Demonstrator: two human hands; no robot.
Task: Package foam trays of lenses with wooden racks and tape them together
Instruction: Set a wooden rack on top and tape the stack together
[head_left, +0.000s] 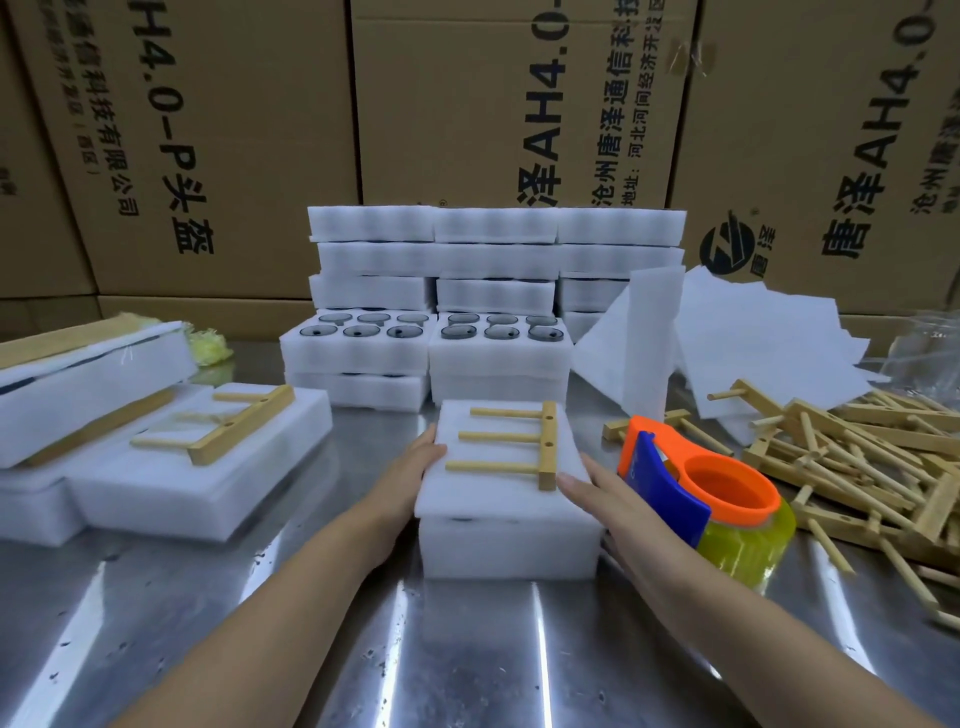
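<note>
Grips flat, clamping nothing, the left hand (423, 458) and right hand (586, 484) press the foam tray stack (509, 543) between them, likely steadying the wooden rack (547, 447) for taping.

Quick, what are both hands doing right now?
Left hand: open, pressing the left side of the white foam tray stack.
Right hand: open, flat fingers on the stack's right edge.

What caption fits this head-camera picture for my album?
Left hand and right hand touch a foam stack topped by a wooden rack.
</note>
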